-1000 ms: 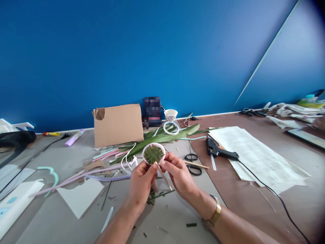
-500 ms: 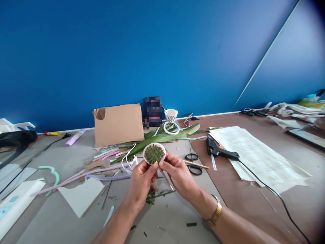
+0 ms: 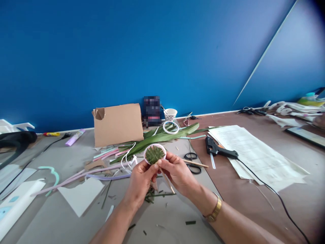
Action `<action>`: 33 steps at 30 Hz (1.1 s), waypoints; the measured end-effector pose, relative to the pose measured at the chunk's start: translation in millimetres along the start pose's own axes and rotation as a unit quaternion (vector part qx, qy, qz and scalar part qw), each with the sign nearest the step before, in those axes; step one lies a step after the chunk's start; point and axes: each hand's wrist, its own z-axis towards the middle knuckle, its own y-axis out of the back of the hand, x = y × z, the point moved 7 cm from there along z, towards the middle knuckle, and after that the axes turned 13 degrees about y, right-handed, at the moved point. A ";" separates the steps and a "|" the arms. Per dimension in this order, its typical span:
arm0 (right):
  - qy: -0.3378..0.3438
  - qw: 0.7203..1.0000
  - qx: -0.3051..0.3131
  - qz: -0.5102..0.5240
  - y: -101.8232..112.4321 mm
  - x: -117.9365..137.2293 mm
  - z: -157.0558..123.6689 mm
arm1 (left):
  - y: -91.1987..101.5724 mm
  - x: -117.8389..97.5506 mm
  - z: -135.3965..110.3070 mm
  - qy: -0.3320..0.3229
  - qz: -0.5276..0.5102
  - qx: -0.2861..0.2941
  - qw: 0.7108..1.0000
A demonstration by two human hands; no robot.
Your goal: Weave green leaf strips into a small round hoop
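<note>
I hold a small round disc (image 3: 154, 154) with a white rim and a woven green leaf face, raised above the table. My left hand (image 3: 139, 183) pinches its lower left edge, fingers closed. My right hand (image 3: 177, 173) pinches its lower right edge and also grips a thin wooden stick (image 3: 167, 179) that slants down from the disc. A gold watch (image 3: 215, 210) is on my right wrist. Green leaf trimmings (image 3: 152, 196) lie on the table just under my hands.
Long green leaves (image 3: 165, 136), a white ring (image 3: 170, 127), a cardboard piece (image 3: 118, 124) and a paper cup (image 3: 170, 115) lie beyond my hands. Black scissors (image 3: 191, 162), a black glue gun (image 3: 218, 149) with its cord, and paper sheets (image 3: 256, 156) are to the right. Coloured paper strips (image 3: 83, 174) spread left.
The disc and both hands have shifted very slightly; my grip on the disc and stick is unchanged.
</note>
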 end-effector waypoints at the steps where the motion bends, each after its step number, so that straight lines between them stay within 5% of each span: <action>1: 0.002 1.000 0.000 -0.012 1.0 0.0 0.2 | -0.2 0.1 -0.1 0.002 0.003 0.001 1.000; 18: 0.052 0.993 0.018 -0.103 -4.9 13.6 1.3 | -1.5 1.5 0.5 -0.014 -0.020 0.030 0.999; 33: 0.041 0.996 -0.008 -0.085 -2.1 12.7 1.5 | -6.2 3.1 0.0 -0.027 -0.010 0.069 0.997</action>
